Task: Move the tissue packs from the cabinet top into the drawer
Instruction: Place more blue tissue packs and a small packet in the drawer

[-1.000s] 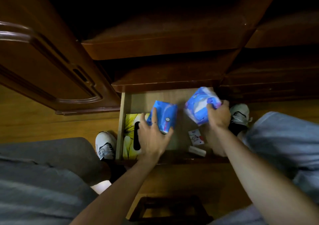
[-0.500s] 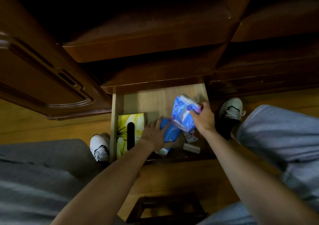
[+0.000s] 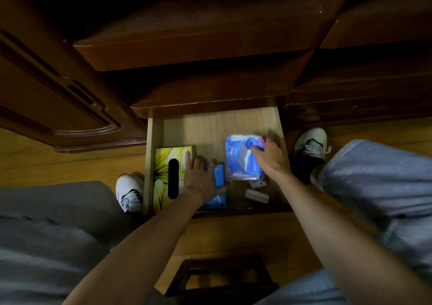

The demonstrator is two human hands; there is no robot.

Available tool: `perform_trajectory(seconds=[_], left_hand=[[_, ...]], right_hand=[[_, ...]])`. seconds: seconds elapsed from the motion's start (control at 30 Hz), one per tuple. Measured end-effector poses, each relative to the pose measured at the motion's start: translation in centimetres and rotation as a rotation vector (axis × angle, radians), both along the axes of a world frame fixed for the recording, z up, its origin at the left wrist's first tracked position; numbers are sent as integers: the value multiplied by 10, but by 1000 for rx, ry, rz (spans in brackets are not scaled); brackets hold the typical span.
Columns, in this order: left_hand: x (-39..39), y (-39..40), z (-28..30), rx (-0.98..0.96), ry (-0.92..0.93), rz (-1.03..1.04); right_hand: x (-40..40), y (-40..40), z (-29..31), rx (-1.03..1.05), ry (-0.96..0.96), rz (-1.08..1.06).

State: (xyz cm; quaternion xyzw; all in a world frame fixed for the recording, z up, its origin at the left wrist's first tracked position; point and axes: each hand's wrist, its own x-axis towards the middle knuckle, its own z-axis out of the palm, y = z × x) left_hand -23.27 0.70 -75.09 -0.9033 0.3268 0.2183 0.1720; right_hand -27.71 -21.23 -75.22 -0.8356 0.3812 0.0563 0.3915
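The light wooden drawer (image 3: 210,127) stands pulled out below the dark cabinet top (image 3: 198,47). My left hand (image 3: 201,178) presses a blue tissue pack (image 3: 218,188) down on the drawer floor, fingers wrapped over it. My right hand (image 3: 272,159) grips the top corner of a second blue-and-white tissue pack (image 3: 242,162), which sits low in the drawer's right half. Whether that pack rests on the floor I cannot tell.
A yellow flowered tissue box (image 3: 171,176) lies along the drawer's left wall. Small white items (image 3: 257,196) lie at the drawer's front right. My shoes (image 3: 129,192) (image 3: 311,143) flank the drawer. A dark stool frame (image 3: 222,279) sits below.
Both hands have gone down into the drawer with their packs. The left pack now lies flat beside the yellow box; the right pack dropped to the right half.
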Motion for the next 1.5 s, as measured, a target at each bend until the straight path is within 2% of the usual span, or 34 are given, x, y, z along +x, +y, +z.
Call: perform_trajectory(seconds=[0.13,0.33,0.4,0.5,0.53,0.6,0.63,0.67,0.73,0.77,0.8,0.83,0.97,1.03,1.17,1.27,1.37,1.43,1.5], left_hand=[[6,7,0,-149,52,49],[7,35,8,-685,-55,168],[5,24,19,-830,113,280],[4,6,32,-1189,661,756],[6,5,32,-1305,731,898],[15,9,29,-1379,655,1050],[19,12,28,-1367,607,1088],[22,16,26,-1354,581,1119],[23,22,25,-1372,568,1152],[23,23,25,-1392,564,1159],[22,24,25,-1400,557,1159],[22,25,24,-1391,547,1147],[18,22,22,-1268,482,1030],[13,16,22,-1191,403,954],[7,-3,21,-1108,312,828],[5,-15,22,-1118,284,822],[1,-24,17,-1081,235,718],[-8,-31,11,-962,260,544],[-20,-37,-6,-696,230,184]], right_hand=[[-3,5,-2,92,62,30],[-1,17,2,234,113,20],[1,26,6,437,-5,-52],[10,33,20,780,-81,-40],[14,33,25,861,-63,-10],[16,32,30,946,-4,-20],[15,29,25,820,23,-32],[11,25,20,583,61,43],[-5,24,12,82,306,482],[-16,27,7,-68,439,695],[-26,31,-1,-148,536,818],[-33,36,-5,-184,580,856],[-38,37,-10,-364,646,914],[-35,26,-5,-397,653,881],[-34,4,7,-358,506,766],[-33,-3,19,-384,220,664],[-28,-20,32,-548,-145,400],[-27,-37,42,-642,-266,206],[-29,-45,46,-601,-291,92]])
